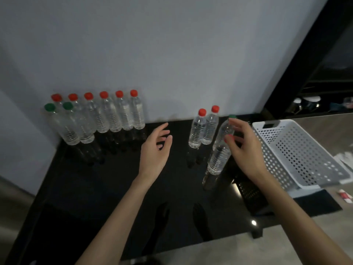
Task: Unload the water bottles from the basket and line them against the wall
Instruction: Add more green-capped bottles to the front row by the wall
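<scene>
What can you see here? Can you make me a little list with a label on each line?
table: black and shiny
row by the wall: six red-capped bottles, standing
in front of that row: two green-capped bottles
middle: two more red-capped bottles, away from the wall
right hand: at a green-capped bottle, grip unclear
left hand: open, holding nothing
basket: white, looks empty

Single head view, looking forward and down, close over black table [114, 188], facing wall [172, 44]
</scene>
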{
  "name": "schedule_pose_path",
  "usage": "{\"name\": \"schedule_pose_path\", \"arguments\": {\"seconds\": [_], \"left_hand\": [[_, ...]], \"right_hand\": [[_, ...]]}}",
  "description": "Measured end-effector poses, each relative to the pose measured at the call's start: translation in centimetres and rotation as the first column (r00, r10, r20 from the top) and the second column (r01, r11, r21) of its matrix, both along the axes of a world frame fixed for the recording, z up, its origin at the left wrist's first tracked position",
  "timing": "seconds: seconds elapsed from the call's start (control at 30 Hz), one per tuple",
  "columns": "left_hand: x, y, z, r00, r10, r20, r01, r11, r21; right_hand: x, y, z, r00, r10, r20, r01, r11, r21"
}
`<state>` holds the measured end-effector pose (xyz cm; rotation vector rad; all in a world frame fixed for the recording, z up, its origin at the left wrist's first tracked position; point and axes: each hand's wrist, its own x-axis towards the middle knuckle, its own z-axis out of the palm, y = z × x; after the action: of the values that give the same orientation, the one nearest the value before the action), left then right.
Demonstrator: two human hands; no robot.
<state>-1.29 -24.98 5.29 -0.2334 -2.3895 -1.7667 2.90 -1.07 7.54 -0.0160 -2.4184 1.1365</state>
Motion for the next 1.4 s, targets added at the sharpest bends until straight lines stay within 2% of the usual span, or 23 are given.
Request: {"name": "schedule_pose_path", "arguments": {"seconds": [0.3,0.57,0.7,0.8,0.97,1.13,1.4], "left_hand": [[-4.5,4.6,-1.9,0.995,-0.018,0.095,0.024,0.998,-0.061],[-12.8,9.7,-6.4,0.945,-0.161,0.284,0.202,0.972,-0.120],[-16.2,11.8,-8.6,0.890,-0.243,0.387,0.307,0.945,-0.113],[-18.2,13.0,-10.0,0.882,-0.278,0.382,0.326,0.943,-0.068],[-20.1,14.3,-12.1,0.912,-0.260,0.318,0.289,0.956,-0.047],[-21.0,14.7,-13.1,0.924,-0.211,0.319,0.256,0.961,-0.105],[-19.9,13.7,-12.5,0.953,-0.155,0.261,0.200,0.967,-0.157]], "right_hand": [[-1.8,5.9,-1.0,0.983,-0.106,0.148,0.118,0.990,-0.078],[-10.4,10.4,-6.1,0.926,-0.164,0.340,0.184,0.983,-0.026],[-13.8,11.6,-9.5,0.881,-0.098,0.462,0.160,0.982,-0.097],[-15.5,12.0,-11.0,0.878,-0.047,0.477,0.138,0.978,-0.157],[-16.9,12.4,-12.8,0.887,-0.039,0.461,0.106,0.987,-0.120],[-17.2,12.3,-13.3,0.894,-0.029,0.448,0.097,0.987,-0.129],[-16.4,12.1,-11.8,0.905,-0.063,0.421,0.090,0.995,-0.045]]}}
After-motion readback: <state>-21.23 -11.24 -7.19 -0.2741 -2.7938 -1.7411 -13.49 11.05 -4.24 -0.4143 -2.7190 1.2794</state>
